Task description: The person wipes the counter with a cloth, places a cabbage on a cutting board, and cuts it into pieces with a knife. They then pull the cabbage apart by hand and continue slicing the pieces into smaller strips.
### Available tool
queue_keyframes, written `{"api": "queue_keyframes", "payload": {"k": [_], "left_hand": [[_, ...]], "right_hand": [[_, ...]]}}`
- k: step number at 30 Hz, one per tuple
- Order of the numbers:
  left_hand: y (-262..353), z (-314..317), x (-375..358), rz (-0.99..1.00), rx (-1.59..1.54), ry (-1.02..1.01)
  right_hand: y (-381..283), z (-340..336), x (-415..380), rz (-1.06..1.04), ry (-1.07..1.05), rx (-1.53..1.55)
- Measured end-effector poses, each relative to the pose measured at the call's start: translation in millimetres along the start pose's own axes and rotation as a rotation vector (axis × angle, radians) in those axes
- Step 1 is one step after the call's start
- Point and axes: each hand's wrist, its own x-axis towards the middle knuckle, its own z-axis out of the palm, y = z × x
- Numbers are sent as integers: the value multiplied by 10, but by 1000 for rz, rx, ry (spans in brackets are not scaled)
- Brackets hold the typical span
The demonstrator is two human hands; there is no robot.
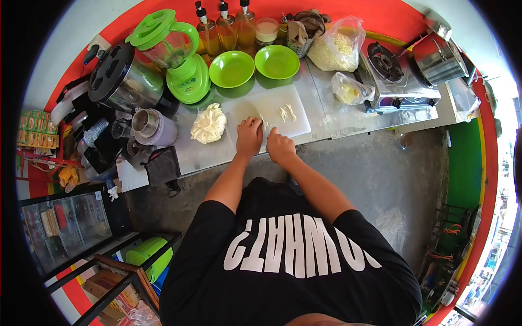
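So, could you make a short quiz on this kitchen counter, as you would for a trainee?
1. Count: how many pump-top bottles stand along the red wall?
2. True or false: the left hand and the right hand are both at the white board.
3. Choose: what stands just left of the two green bowls? a) a cooking pot; b) a green blender; c) a gas stove.

Key: 1. three; 2. true; 3. b.

Bare forearms point(322, 185) reach forward, converging; left hand point(249, 136) palm down, fingers bent; right hand point(281, 147) curled closed, just beside left
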Motion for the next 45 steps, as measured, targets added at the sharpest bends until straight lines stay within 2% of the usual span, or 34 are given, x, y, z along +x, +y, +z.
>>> {"api": "queue_keyframes", "payload": {"k": [5, 14, 17, 26, 29, 32, 40, 45], "left_hand": [[-11, 5, -7, 15, -4, 13], [-14, 24, -11, -9, -21, 8], [-29, 6, -1, 0, -37, -5], [-10, -22, 51, 15, -141, 36], [-65, 20, 20, 33, -151, 29], [-68, -16, 31, 43, -180, 19], [-62, -20, 40, 15, -189, 36], [-33, -80, 6, 31, -203, -2]], "right_hand": [[-46, -134, -27, -39, -22, -76], [19, 22, 32, 18, -8, 15], [-24, -107, 41, -59, 10, -60], [-38, -36, -112, 28, -14, 0], [-41, -74, 84, -12, 16, 81], [-62, -177, 78, -86, -14, -32], [0, 63, -17, 11, -23, 76], [79, 27, 153, -78, 4, 30]]}}
